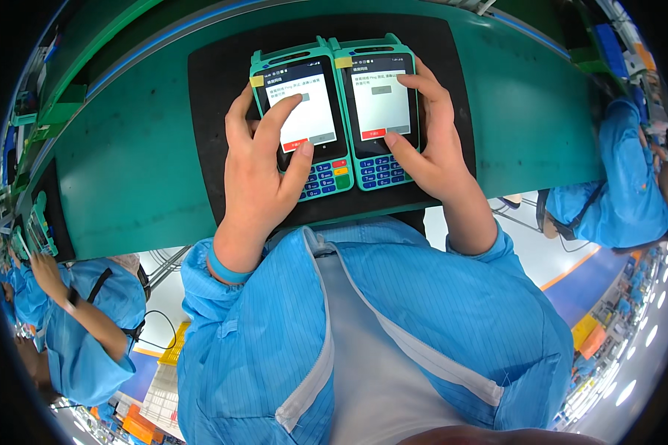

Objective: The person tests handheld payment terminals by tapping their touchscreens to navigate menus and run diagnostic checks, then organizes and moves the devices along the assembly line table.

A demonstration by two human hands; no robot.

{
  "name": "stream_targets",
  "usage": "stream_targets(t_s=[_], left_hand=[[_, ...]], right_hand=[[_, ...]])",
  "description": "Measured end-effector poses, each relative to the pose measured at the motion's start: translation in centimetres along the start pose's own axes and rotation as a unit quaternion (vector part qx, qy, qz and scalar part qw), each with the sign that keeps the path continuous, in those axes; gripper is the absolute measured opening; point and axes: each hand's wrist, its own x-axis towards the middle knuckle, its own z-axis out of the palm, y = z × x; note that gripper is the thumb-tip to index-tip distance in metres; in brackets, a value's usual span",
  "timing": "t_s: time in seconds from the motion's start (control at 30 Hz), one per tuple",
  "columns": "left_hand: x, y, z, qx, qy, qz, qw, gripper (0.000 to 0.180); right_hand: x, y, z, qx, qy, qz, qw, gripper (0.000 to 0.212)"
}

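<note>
Two green handheld payment terminals lie side by side on a black mat (215,133), their lit screens facing up. My left hand (263,159) grips the left terminal (309,126) along its left edge. Its index finger reaches over the screen to a grey on-screen button, and its thumb is at the red button below. My right hand (438,144) curls round the right edge of the right terminal (382,111). That index finger extends over the upper screen, while the thumb touches near the red button. Each terminal has a small yellow sticker at its upper left corner.
The mat lies on a green workbench (133,156). On the left, a co-worker's hand (46,273) is by another green device (41,226). A second person in a blue smock (620,178) sits at the right. A yellow crate (174,345) stands on the floor at lower left.
</note>
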Motion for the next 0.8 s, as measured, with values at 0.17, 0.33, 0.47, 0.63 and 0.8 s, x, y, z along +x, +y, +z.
stream_targets(t_s=[0.17,0.33,0.47,0.63,0.8], left_hand=[[-0.07,0.38,0.2,-0.002,-0.014,-0.013,1.0,0.046],[-0.1,0.48,0.19,-0.007,-0.005,-0.01,1.0,0.045],[-0.29,0.45,0.28,-0.003,0.003,-0.001,1.0,0.044],[-0.27,0.18,0.2,0.007,0.001,0.004,1.0,0.043],[-0.16,-0.03,0.07,0.005,0.002,0.006,1.0,0.044]], right_hand=[[-0.08,0.15,-0.28,0.004,0.0,-0.012,1.0,0.064],[-0.25,0.04,-0.36,0.004,-0.002,-0.005,1.0,0.064],[-0.53,-0.05,-0.32,0.003,-0.001,-0.002,1.0,0.065],[-0.39,0.04,-0.14,0.002,-0.002,-0.002,1.0,0.065],[-0.19,-0.02,-0.01,-0.007,-0.003,-0.003,1.0,0.065]])
